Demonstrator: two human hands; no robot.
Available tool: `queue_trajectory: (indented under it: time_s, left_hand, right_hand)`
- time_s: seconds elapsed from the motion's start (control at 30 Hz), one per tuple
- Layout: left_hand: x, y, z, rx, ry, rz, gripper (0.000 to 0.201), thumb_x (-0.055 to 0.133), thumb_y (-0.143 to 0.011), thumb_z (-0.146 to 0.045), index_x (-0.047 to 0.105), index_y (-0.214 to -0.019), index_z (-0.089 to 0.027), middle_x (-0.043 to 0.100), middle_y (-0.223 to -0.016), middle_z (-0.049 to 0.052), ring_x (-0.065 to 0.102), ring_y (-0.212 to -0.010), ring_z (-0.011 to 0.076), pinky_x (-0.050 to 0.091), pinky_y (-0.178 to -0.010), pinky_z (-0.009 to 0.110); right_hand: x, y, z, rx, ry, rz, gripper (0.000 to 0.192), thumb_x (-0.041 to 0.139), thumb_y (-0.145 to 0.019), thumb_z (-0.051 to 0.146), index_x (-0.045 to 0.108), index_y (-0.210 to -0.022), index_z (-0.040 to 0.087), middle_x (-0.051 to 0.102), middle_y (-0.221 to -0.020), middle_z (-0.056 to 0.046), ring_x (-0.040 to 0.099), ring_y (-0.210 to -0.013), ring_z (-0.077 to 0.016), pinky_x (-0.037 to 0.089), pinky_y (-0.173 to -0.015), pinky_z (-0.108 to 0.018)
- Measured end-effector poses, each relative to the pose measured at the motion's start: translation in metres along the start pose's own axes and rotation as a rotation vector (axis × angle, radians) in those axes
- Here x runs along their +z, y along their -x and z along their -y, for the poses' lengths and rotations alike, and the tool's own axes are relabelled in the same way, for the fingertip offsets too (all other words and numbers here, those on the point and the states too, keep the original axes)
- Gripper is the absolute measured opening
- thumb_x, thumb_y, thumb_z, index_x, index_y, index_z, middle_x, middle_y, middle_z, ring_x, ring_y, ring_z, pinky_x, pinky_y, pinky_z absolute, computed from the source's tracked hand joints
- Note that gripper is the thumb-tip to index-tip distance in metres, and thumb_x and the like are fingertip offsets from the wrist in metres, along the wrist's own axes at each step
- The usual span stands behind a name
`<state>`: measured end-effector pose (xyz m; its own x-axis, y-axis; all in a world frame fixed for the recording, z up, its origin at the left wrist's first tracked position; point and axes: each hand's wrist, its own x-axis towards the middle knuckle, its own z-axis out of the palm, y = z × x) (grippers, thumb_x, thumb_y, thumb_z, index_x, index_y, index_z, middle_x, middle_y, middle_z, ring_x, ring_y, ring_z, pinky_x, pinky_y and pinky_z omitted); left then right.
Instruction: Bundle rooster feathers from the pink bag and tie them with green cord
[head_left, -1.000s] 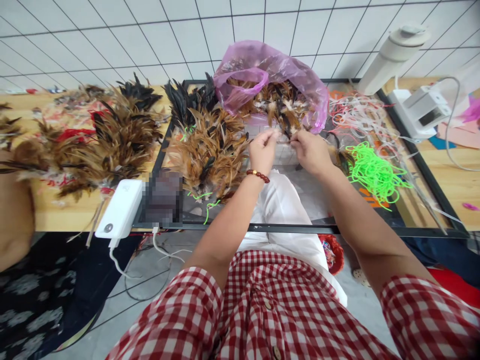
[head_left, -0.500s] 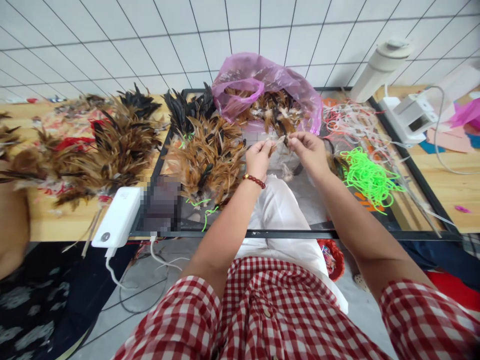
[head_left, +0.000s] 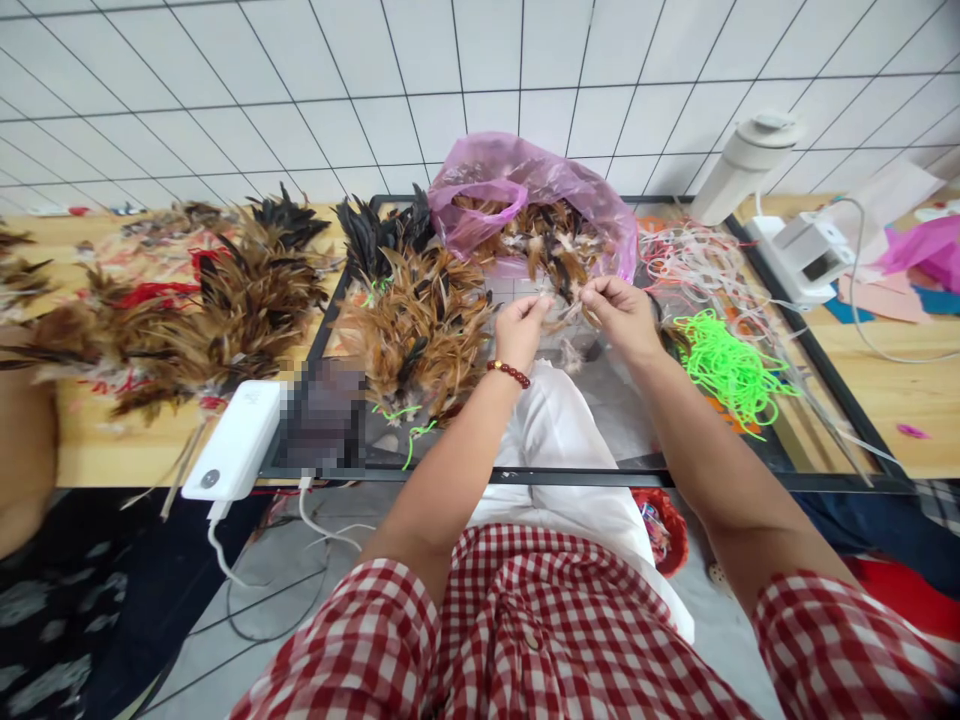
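Observation:
My left hand [head_left: 520,330], with a beaded bracelet [head_left: 509,374] on its wrist, is closed in a pinch on wispy pale fluff at its fingertips. Just to the right, my right hand [head_left: 621,312] pinches a small brown feather [head_left: 585,312] by one end. A narrow gap separates the two hands, both held above the glass tabletop. Behind them a pink plastic bag [head_left: 480,235] lies with its mouth towards me, full of loose brown and black feathers [head_left: 551,235]. Bunched brown feathers [head_left: 424,320] are heaped beside my left hand, and a pale tuft [head_left: 571,355] lies below my hands.
Bright green cord [head_left: 731,365] and clear strands [head_left: 697,250] lie to the right, near a white bottle [head_left: 746,165] and a charger [head_left: 814,255]. On the left are a power bank [head_left: 234,440], more feathers [head_left: 247,300] and another person's arm [head_left: 26,440].
My hands have drawn slightly apart, and the feather now hangs from my right fingertips. The whole view has shifted a little as my head tilted.

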<state>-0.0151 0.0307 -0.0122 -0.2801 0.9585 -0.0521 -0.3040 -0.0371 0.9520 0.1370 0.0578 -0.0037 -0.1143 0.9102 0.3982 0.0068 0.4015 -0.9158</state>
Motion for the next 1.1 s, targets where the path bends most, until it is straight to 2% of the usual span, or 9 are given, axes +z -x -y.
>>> queue_trajectory:
  time_s: [0.17,0.3,0.4,0.53,0.63,0.7,0.83,0.93,1.1]
  left_hand:
    - [0.0,0.006,-0.006,-0.078,0.004,0.177,0.021,0.086,-0.073,-0.034,0.077,-0.071,-0.015,0.071,-0.065,0.0,0.06,-0.064,0.0106,0.048,-0.068,0.024]
    - [0.001,0.011,-0.007,-0.136,0.007,0.305,0.034,0.091,-0.066,-0.044,0.074,-0.067,-0.014,0.071,-0.063,0.002,0.058,-0.058,0.0092,0.046,-0.06,0.023]
    - [0.002,0.01,-0.007,-0.156,0.014,0.331,0.034,0.09,-0.068,-0.041,0.071,-0.063,-0.014,0.068,-0.06,0.002,0.059,-0.057,0.009,0.047,-0.059,0.022]
    - [0.001,0.003,-0.006,-0.084,0.087,0.124,0.025,0.084,-0.077,-0.036,0.071,-0.07,-0.016,0.063,-0.058,-0.002,0.06,-0.059,0.0085,0.048,-0.061,0.021]
    - [-0.002,-0.006,-0.006,-0.03,0.147,-0.119,0.022,0.078,-0.084,-0.036,0.07,-0.076,-0.017,0.061,-0.058,-0.003,0.059,-0.06,0.0082,0.047,-0.063,0.021]
    - [-0.004,-0.009,-0.006,-0.033,0.168,-0.197,0.019,0.075,-0.087,-0.033,0.07,-0.077,-0.017,0.06,-0.059,-0.003,0.06,-0.061,0.0083,0.047,-0.065,0.021]
    - [-0.002,-0.006,-0.007,-0.033,0.172,-0.211,0.017,0.072,-0.089,-0.03,0.07,-0.077,-0.017,0.058,-0.057,-0.004,0.059,-0.06,0.0081,0.045,-0.064,0.02]
    - [0.001,-0.002,-0.006,-0.04,0.145,-0.186,0.017,0.073,-0.088,-0.03,0.07,-0.077,-0.018,0.059,-0.058,-0.004,0.061,-0.063,0.009,0.047,-0.066,0.021]
    - [0.004,0.001,-0.004,-0.097,0.109,-0.11,0.018,0.074,-0.086,-0.03,0.07,-0.075,-0.017,0.062,-0.059,-0.003,0.065,-0.069,0.0105,0.05,-0.07,0.022]
  right_hand:
    - [0.002,0.002,0.006,-0.172,0.122,0.053,0.046,0.078,-0.077,0.067,0.07,-0.073,0.022,0.062,-0.075,-0.001,0.058,-0.074,-0.0154,0.051,-0.076,-0.033]
    - [0.006,0.004,0.004,-0.098,0.087,0.07,0.045,0.077,-0.078,0.066,0.071,-0.075,0.022,0.062,-0.083,-0.002,0.056,-0.062,-0.0123,0.051,-0.062,-0.031]
    - [0.006,0.003,0.002,-0.102,0.133,0.053,0.043,0.077,-0.078,0.065,0.072,-0.076,0.023,0.064,-0.082,-0.003,0.059,-0.07,-0.015,0.052,-0.069,-0.032]
    - [-0.001,0.0,0.002,-0.003,0.253,0.04,0.038,0.073,-0.081,0.058,0.074,-0.08,0.02,0.068,-0.077,-0.003,0.06,-0.074,-0.0166,0.049,-0.073,-0.032]
    - [-0.009,0.0,0.005,0.137,0.528,0.178,0.033,0.076,-0.078,0.05,0.076,-0.077,0.017,0.068,-0.069,-0.002,0.057,-0.065,-0.0155,0.043,-0.065,-0.03]
    - [-0.011,0.002,0.008,0.191,0.731,0.301,0.031,0.08,-0.075,0.046,0.079,-0.081,0.015,0.069,-0.069,-0.003,0.058,-0.064,-0.0164,0.04,-0.063,-0.03]
    - [-0.008,0.004,0.009,0.104,0.878,0.479,0.032,0.084,-0.069,0.03,0.082,-0.097,0.015,0.076,-0.085,-0.007,0.062,-0.074,-0.0189,0.043,-0.069,-0.03]
    - [-0.003,0.003,0.007,0.138,0.821,0.555,0.018,0.079,-0.069,0.018,0.082,-0.087,0.015,0.075,-0.08,-0.005,0.061,-0.07,-0.0163,0.043,-0.069,-0.028]
    - [-0.005,0.002,0.009,0.255,0.462,0.447,0.007,0.077,-0.07,0.022,0.073,-0.071,0.017,0.066,-0.064,0.001,0.054,-0.06,-0.0116,0.041,-0.063,-0.027]
